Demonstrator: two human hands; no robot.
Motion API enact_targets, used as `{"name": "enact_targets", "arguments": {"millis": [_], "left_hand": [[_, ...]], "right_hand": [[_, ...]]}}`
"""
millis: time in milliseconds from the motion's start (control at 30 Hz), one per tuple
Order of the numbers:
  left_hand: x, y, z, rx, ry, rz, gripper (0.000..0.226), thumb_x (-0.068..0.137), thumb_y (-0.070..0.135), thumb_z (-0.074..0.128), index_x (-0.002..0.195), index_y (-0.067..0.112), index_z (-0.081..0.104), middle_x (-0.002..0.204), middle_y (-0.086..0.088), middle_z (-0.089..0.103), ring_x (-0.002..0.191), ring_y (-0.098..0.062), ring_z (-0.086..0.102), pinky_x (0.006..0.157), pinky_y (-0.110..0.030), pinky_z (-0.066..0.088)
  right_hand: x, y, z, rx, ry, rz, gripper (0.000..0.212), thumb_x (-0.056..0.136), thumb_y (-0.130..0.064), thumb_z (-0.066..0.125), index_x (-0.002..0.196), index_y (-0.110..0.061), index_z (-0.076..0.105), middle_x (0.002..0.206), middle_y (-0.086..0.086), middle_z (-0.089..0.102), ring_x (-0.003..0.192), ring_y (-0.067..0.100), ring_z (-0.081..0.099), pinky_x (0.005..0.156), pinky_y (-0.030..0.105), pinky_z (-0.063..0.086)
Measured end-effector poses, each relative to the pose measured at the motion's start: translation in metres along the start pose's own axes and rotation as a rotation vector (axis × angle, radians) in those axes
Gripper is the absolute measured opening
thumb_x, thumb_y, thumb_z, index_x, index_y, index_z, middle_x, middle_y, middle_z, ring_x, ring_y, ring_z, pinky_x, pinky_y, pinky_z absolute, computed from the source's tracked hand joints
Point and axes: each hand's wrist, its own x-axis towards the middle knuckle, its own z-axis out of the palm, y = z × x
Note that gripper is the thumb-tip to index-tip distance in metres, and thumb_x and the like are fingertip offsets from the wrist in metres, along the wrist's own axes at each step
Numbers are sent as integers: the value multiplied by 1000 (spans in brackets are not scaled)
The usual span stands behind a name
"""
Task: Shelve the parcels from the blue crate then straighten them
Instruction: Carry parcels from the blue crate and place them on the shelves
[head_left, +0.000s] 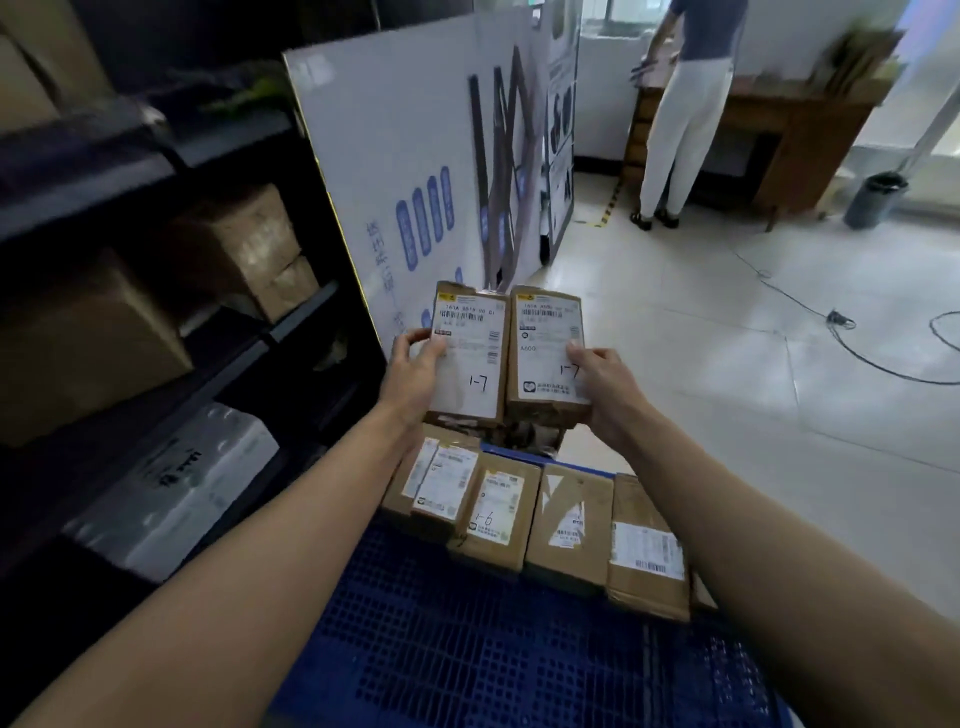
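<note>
I'm gripping two boxes side by side at 12 o'clock: my left hand (415, 374) is curling its fingers round the left parcel (470, 358), and my right hand (608, 389) is clamping the right parcel (548, 353). More parcels (569, 525) are lying below in the blue crate (467, 649), with shelving (156, 182) at 9 o'clock.

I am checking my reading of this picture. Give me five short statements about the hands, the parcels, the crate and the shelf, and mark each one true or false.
1. The left hand and the right hand each hold one brown cardboard parcel, the left parcel and the right parcel. True.
2. Both held parcels carry a handwritten 1-7. True.
3. The blue plastic crate is empty. False: a row of parcels lies at its far end.
4. The dark shelf unit stands on the person's right. False: it stands on the left.
5. The crate holds a parcel marked 1-6. True.
</note>
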Motion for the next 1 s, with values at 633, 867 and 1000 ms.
{"name": "enact_targets", "arguments": {"millis": [633, 867, 1000], "left_hand": [[-374, 103, -254, -73, 990, 463, 35, 89, 30, 52, 120, 14, 52, 113, -8, 66, 98, -22, 66, 82, -39, 55], [-599, 75, -319, -32, 1413, 581, 12, 89, 28, 50, 100, 31, 53, 104, -1, 67, 92, -15, 67, 70, -30, 54], [-760, 48, -339, -57, 1709, 603, 8, 94, 23, 48, 98, 28, 53, 102, -4, 67, 91, -21, 66, 69, -34, 55]], "right_hand": [[-295, -22, 258, -48, -1084, -5, 51, 90, -14, 63, 135, -21, 42, 89, 2, 75, 76, 19, 74, 57, 35, 58], [-506, 46, 317, -132, -1465, 40, 50, 91, -16, 62, 136, -22, 43, 101, 4, 73, 80, 20, 75, 61, 37, 60], [-659, 102, 319, -190, -1687, 101, 49, 92, -15, 60, 137, -22, 43, 104, 5, 71, 80, 19, 74, 61, 37, 60]]}}
